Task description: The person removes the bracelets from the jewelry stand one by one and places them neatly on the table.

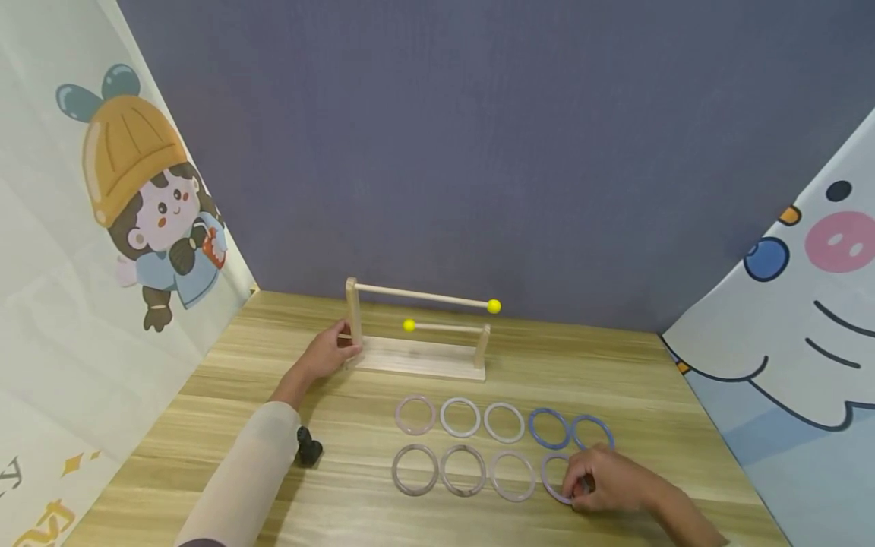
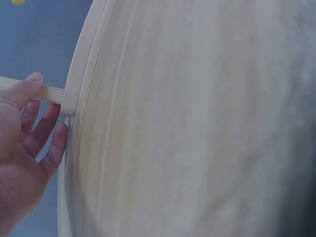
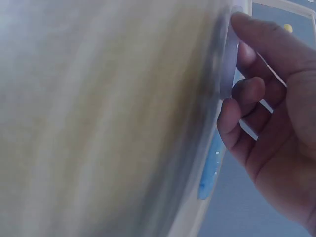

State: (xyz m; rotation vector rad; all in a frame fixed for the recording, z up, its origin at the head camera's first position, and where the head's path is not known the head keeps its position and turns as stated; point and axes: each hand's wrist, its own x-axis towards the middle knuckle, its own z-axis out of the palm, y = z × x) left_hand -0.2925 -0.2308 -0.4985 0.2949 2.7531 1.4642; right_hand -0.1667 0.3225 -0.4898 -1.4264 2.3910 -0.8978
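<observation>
A wooden stand (image 1: 417, 358) with two posts and two horizontal rods, each tipped by a yellow ball, is at the back of the table. My left hand (image 1: 328, 352) grips its taller left post; the left wrist view shows the thumb (image 2: 30, 89) on one side of the post and fingers behind. Lower right, my right hand (image 1: 604, 482) pinches the right side of a lilac ring (image 1: 551, 486) in the front row. That ring's edge shows at the fingertips in the right wrist view. Beyond the hand lies a blue ring (image 1: 593, 427), partly covered.
Several rings lie in two rows, among them a pink ring (image 1: 415, 415), a white ring (image 1: 460, 418), another blue ring (image 1: 549, 428) and a marbled ring (image 1: 463, 471). A small black object (image 1: 309, 448) sits beside the left sleeve. A grey-blue wall (image 1: 478, 152) stands behind the table.
</observation>
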